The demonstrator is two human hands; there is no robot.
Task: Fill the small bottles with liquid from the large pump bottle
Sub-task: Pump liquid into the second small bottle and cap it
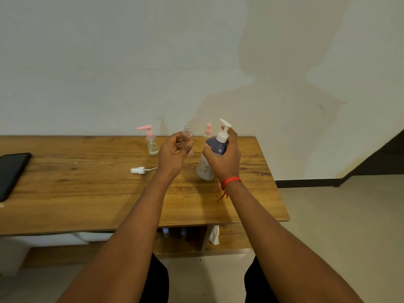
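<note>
Left hand (175,150) holds an uncapped small bottle (187,131); right hand (223,158) grips the pump bottle (215,145) near the surface's (87,193) far edge.

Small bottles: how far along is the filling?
Done: one small bottle is uncapped, white spray cap on the table. In hand: left hand holds it, right hand grips the large pump bottle. Left: pumping, recapping, then likely the capped pink pump bottle and pink spray bottle.

Your open small bottle (187,130) is left of the large pump bottle (215,146); a sprayer cap (137,170) lies farther left on the table (87,193).
</note>
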